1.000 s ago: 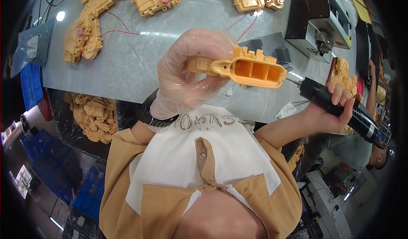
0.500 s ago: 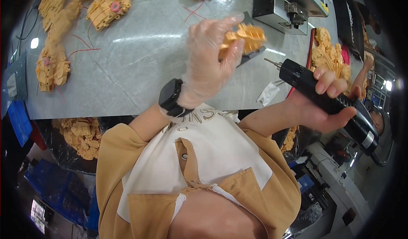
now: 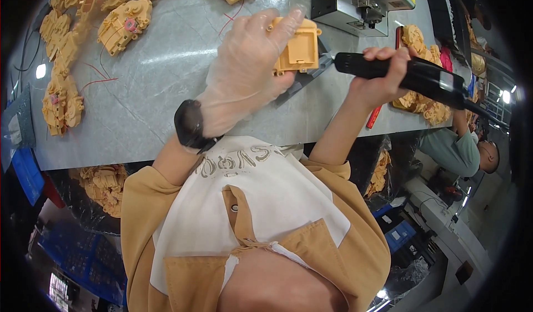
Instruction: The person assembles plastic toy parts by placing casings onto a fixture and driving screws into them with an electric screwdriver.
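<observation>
My left hand [image 3: 250, 54], in a clear plastic glove, is closed round a yellow plastic housing [image 3: 302, 48] with a square recess facing up. Under the housing lies a dark grey block-like fixture [image 3: 304, 80] on the table. My right hand [image 3: 383, 81] grips a black electric screwdriver [image 3: 427, 81], held nearly level with its nose toward the housing. A small gap shows between that nose and the housing; the bit itself is hard to make out.
A metal-fronted black machine [image 3: 355, 9] stands beyond my right hand. Yellow housings with red wires [image 3: 125, 26] lie at the far left, and more yellow parts [image 3: 425, 104] fill a red-edged tray at right. Another person [image 3: 458, 151] sits at the right.
The housing has turned so its square recess shows. My right hand has brought the screwdriver left and up, close to the housing, and levelled it. The view has shifted slightly.
</observation>
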Motion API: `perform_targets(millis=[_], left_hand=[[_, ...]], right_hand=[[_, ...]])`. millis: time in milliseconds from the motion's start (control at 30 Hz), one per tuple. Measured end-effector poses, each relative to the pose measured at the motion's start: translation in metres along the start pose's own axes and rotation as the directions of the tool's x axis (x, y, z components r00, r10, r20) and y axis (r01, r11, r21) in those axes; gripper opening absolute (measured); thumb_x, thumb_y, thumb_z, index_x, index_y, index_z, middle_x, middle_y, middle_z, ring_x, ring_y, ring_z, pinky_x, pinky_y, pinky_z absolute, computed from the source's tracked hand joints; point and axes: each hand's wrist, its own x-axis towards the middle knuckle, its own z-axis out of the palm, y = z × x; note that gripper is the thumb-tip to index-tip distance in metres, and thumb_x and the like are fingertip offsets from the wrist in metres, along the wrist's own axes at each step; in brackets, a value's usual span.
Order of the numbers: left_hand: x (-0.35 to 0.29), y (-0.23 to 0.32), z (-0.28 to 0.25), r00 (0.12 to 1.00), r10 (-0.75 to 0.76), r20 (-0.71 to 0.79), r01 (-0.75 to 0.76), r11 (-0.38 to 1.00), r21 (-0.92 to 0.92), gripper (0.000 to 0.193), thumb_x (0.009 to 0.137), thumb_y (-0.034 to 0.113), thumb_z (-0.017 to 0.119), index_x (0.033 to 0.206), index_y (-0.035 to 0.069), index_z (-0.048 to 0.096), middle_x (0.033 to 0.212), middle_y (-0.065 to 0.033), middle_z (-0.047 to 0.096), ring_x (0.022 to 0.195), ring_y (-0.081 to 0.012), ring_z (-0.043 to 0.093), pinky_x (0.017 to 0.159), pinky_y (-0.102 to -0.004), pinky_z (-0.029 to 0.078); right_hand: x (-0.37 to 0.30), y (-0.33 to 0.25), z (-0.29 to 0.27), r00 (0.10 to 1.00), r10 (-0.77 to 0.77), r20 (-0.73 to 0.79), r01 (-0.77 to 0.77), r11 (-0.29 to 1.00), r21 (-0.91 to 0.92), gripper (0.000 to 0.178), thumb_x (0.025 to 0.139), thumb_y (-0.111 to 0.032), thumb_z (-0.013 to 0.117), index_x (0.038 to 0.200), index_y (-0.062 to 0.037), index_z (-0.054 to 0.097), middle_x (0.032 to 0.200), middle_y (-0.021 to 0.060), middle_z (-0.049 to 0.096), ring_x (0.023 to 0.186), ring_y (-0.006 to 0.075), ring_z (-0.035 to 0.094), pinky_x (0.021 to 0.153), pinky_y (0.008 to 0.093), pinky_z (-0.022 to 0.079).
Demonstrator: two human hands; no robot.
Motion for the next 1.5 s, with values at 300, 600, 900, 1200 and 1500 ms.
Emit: perform_targets(millis=[300,600,900,1200,1500], left_hand=[[-0.019,0.014,-0.008,0.995,-0.101,0.022,0.089,0.946,0.311,0.080,0.060,0.028,0.077,0.128,0.008,0.039,0.106,-0.0082,0.048,0.100,-0.0255,0.046,0.085,-0.0387,0.037],[-0.024,0.002,-0.029,0.964,-0.265,0.013,0.234,0.873,0.428,0.093,0.056,0.037,0.080,0.132,0.008,0.034,0.112,-0.0142,0.046,0.109,-0.0317,0.043,0.091,-0.0459,0.035],[0.006,-0.018,-0.012,0.997,-0.064,0.035,0.059,0.991,0.117,0.090,0.053,0.020,0.082,0.130,0.009,0.037,0.112,-0.0133,0.050,0.104,-0.0294,0.051,0.087,-0.0336,0.045],[0.009,-0.004,-0.016,0.988,0.130,-0.079,-0.111,0.971,0.212,0.075,0.059,0.023,0.080,0.123,0.006,0.043,0.105,-0.0122,0.052,0.103,-0.0269,0.052,0.088,-0.0339,0.043],[0.018,0.002,0.003,0.996,0.090,-0.017,-0.080,0.940,0.333,0.089,0.060,0.034,0.079,0.130,0.002,0.036,0.124,-0.0140,0.044,0.117,-0.0307,0.042,0.098,-0.0365,0.036]], right_hand=[[-0.030,-0.010,0.005,0.978,0.194,0.078,-0.198,0.979,0.048,0.028,0.089,-0.022,0.049,0.113,-0.0076,0.043,0.063,0.0063,0.050,0.051,0.0179,0.047,0.056,0.0357,0.042],[-0.023,-0.025,-0.009,0.978,0.192,0.080,-0.195,0.981,0.026,0.027,0.090,-0.029,0.046,0.112,-0.0114,0.046,0.064,0.0047,0.051,0.053,0.0172,0.047,0.060,0.0357,0.041],[-0.028,-0.027,0.001,0.976,0.159,0.150,-0.160,0.987,-0.007,0.034,0.090,-0.036,0.047,0.114,-0.0123,0.044,0.066,0.0040,0.050,0.053,0.0171,0.046,0.060,0.0363,0.040],[-0.012,-0.042,-0.017,0.971,-0.018,0.238,-0.044,0.967,0.253,0.088,0.078,-0.075,0.029,0.130,-0.0045,0.029,0.068,0.0144,0.054,0.050,0.0232,0.049,0.052,0.0381,0.043],[0.000,-0.063,0.009,0.917,0.090,0.388,-0.196,0.950,0.244,0.070,0.075,-0.052,0.047,0.125,-0.0027,0.041,0.087,0.0137,0.050,0.072,0.0257,0.047,0.075,0.0404,0.036]])
